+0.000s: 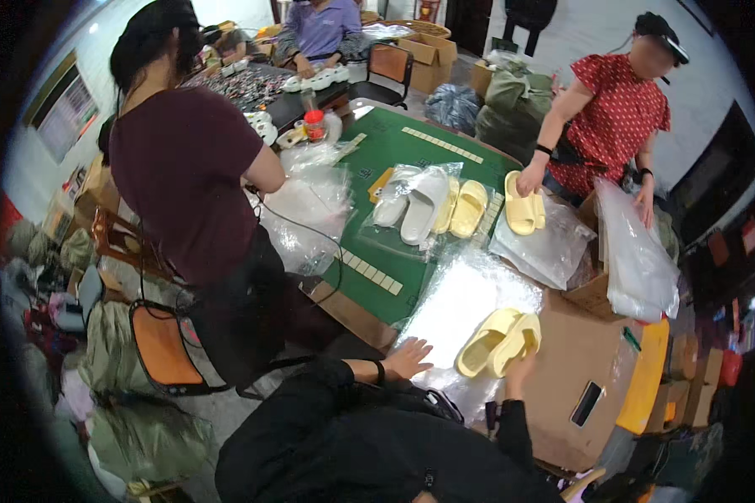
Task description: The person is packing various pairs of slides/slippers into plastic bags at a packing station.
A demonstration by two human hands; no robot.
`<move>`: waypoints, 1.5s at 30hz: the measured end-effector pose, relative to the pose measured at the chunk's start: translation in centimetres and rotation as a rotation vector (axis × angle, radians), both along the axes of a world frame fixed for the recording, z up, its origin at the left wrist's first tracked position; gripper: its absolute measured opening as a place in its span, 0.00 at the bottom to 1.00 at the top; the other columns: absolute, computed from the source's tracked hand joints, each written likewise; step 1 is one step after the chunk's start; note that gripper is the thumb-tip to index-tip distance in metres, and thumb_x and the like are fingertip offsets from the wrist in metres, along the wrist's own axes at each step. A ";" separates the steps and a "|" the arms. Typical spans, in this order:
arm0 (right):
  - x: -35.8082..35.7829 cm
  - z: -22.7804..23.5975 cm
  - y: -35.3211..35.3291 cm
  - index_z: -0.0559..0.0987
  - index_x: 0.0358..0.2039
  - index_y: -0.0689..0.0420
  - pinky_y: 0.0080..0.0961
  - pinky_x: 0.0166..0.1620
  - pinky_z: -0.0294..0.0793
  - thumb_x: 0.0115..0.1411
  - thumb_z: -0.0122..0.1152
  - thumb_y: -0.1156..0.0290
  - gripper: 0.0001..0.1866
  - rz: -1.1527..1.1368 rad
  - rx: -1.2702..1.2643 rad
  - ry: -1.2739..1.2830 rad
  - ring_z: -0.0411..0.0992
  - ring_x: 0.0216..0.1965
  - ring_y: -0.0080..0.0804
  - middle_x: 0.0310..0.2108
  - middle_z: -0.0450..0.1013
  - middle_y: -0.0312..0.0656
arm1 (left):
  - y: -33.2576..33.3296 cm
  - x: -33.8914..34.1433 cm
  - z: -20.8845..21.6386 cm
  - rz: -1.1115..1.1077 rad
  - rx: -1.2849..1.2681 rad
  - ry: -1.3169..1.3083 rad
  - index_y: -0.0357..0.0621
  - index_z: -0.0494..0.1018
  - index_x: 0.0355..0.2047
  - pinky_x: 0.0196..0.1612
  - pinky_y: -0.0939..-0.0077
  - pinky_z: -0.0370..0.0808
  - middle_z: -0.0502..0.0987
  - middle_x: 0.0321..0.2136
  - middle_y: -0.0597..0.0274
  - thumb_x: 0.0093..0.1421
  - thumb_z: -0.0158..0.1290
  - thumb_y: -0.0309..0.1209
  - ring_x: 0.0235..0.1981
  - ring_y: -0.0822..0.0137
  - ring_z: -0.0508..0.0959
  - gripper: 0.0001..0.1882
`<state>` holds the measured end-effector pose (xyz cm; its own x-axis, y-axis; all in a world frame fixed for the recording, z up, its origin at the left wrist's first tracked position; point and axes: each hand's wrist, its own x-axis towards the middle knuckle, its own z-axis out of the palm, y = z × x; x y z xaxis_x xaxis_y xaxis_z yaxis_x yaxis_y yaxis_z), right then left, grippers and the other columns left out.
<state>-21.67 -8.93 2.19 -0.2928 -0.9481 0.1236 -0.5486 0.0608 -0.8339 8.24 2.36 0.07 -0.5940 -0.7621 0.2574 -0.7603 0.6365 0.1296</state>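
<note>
My left hand [407,359] lies open, its fingers spread on the near left edge of a stack of clear plastic bags [445,293]. A pair of pale yellow slide sandals [488,342] sits on the bags, the two leaning together. My right hand [520,374] is closed on the near end of the right-hand sandal; some of its fingers are hidden. Beyond the stack, bagged white slides [425,205] and yellow slides [468,210] lie on the green table top [377,296].
Across the table a person in red [612,126] handles another yellow slide [520,205] beside a box of plastic bags [633,251]. A person in maroon [184,176] stands at left, a cable [339,260] hanging near. A phone [586,403] rests on brown board [554,411].
</note>
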 end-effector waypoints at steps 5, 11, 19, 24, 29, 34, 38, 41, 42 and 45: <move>6.4 3.9 -0.4 0.66 0.50 0.65 0.30 0.53 0.59 0.50 0.41 0.84 0.23 0.175 -0.091 -0.157 0.61 0.51 0.43 0.49 0.63 0.53 | 0.4 0.8 -2.9 -0.209 -0.166 -0.040 0.70 0.66 0.46 0.43 0.53 0.67 0.68 0.44 0.48 0.53 0.48 0.39 0.47 0.46 0.67 0.18; 10.4 5.8 -1.8 0.62 0.52 0.67 0.29 0.56 0.56 0.52 0.40 0.84 0.24 0.262 -0.107 -0.375 0.59 0.54 0.43 0.54 0.59 0.52 | 0.8 0.3 -3.3 -0.184 -0.230 -0.011 0.76 0.63 0.47 0.39 0.51 0.69 0.67 0.46 0.48 0.53 0.47 0.40 0.45 0.45 0.68 0.20; 8.1 7.8 -3.0 0.65 0.51 0.65 0.31 0.55 0.57 0.50 0.39 0.85 0.24 0.241 -0.075 -0.011 0.59 0.53 0.48 0.52 0.60 0.55 | 0.8 0.1 -5.2 -0.085 0.194 0.005 0.76 0.60 0.50 0.47 0.46 0.66 0.64 0.51 0.48 0.54 0.46 0.48 0.49 0.43 0.67 0.21; 4.8 6.3 -4.3 0.68 0.50 0.59 0.34 0.55 0.59 0.50 0.43 0.82 0.23 0.182 0.008 0.256 0.57 0.54 0.53 0.53 0.59 0.56 | 0.6 0.7 -5.0 -0.151 -0.064 -0.025 0.69 0.65 0.48 0.46 0.47 0.65 0.65 0.50 0.52 0.54 0.46 0.45 0.48 0.46 0.67 0.19; 4.5 6.7 -2.1 0.70 0.47 0.59 0.33 0.52 0.61 0.48 0.45 0.82 0.23 0.056 0.008 0.027 0.60 0.53 0.50 0.55 0.57 0.56 | 0.8 1.2 -5.0 -0.160 -0.150 -0.108 0.73 0.65 0.47 0.46 0.45 0.64 0.64 0.51 0.51 0.53 0.44 0.44 0.49 0.45 0.66 0.19; 4.4 3.6 -0.1 0.69 0.47 0.59 0.37 0.53 0.59 0.50 0.43 0.84 0.22 -0.098 -0.174 0.219 0.58 0.52 0.54 0.50 0.60 0.59 | 0.5 0.9 -5.1 -0.158 -0.173 -0.084 0.73 0.66 0.46 0.44 0.44 0.64 0.65 0.49 0.49 0.51 0.47 0.46 0.48 0.45 0.67 0.19; 6.5 6.6 0.2 0.66 0.48 0.58 0.36 0.49 0.63 0.44 0.50 0.83 0.26 -0.016 0.104 0.160 0.62 0.49 0.52 0.47 0.63 0.58 | 1.6 1.3 -4.1 -0.124 0.106 -0.018 0.69 0.69 0.42 0.44 0.45 0.64 0.65 0.50 0.50 0.51 0.47 0.41 0.49 0.45 0.66 0.16; 4.3 2.0 0.5 0.67 0.44 0.65 0.40 0.44 0.65 0.44 0.49 0.81 0.22 -0.075 0.039 0.246 0.65 0.41 0.54 0.39 0.67 0.58 | 1.3 0.3 -5.0 -0.154 0.004 -0.068 0.70 0.67 0.43 0.45 0.44 0.64 0.64 0.51 0.52 0.52 0.45 0.38 0.50 0.46 0.65 0.16; 4.0 1.8 0.8 0.68 0.41 0.68 0.40 0.43 0.65 0.44 0.49 0.80 0.20 0.028 0.062 0.306 0.66 0.39 0.55 0.39 0.66 0.59 | 1.7 0.7 -4.7 -0.153 -0.012 -0.060 0.70 0.66 0.44 0.45 0.44 0.65 0.64 0.51 0.53 0.52 0.44 0.37 0.49 0.47 0.66 0.17; 3.2 2.4 1.3 0.71 0.35 0.71 0.37 0.42 0.66 0.43 0.52 0.79 0.16 -0.061 0.170 0.415 0.67 0.38 0.54 0.37 0.67 0.60 | 1.5 0.5 -4.3 -0.128 -0.140 -0.058 0.71 0.64 0.43 0.47 0.47 0.66 0.63 0.52 0.54 0.52 0.45 0.37 0.50 0.49 0.65 0.16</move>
